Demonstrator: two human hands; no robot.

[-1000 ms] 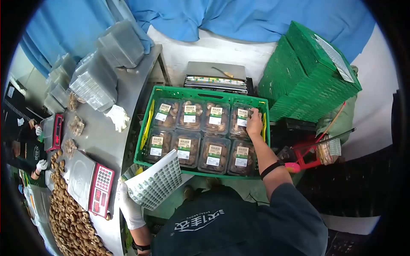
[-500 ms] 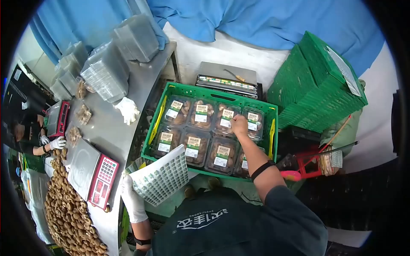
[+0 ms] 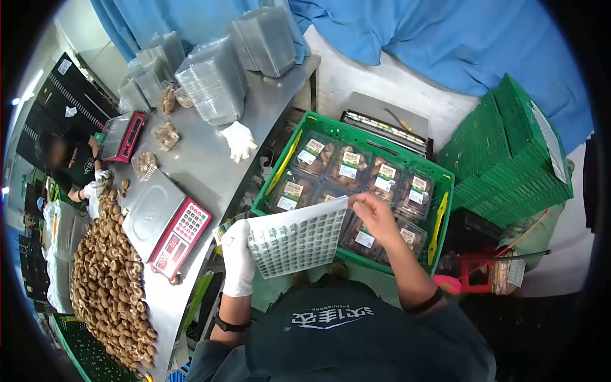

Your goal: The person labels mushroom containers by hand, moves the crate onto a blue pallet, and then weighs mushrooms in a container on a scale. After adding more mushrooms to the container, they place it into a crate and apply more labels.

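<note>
My left hand (image 3: 237, 261), in a white glove, grips the left edge of a white sheet of small green-printed stickers (image 3: 298, 242). My bare right hand (image 3: 377, 218) has its fingers pinched at the sheet's upper right corner; whether a loose sticker is between them I cannot see. Beneath and beyond the sheet is a green crate (image 3: 375, 144) with yellow handles, holding two rows of clear packs of mushrooms (image 3: 348, 167) with printed labels. The sheet and my right hand hide part of the front row.
On the metal table (image 3: 219, 181) at left are a red scale (image 3: 172, 232), a mushroom pile (image 3: 111, 286), a white glove (image 3: 239, 141) and stacked clear trays (image 3: 213, 79). A co-worker (image 3: 79, 162) handles mushrooms by another scale (image 3: 124, 137). Stacked green crates (image 3: 503, 149) stand right.
My right hand has moved back from a pack in the crate's far row to the sheet's corner. The sheet now lies over part of the front row. The view has turned left.
</note>
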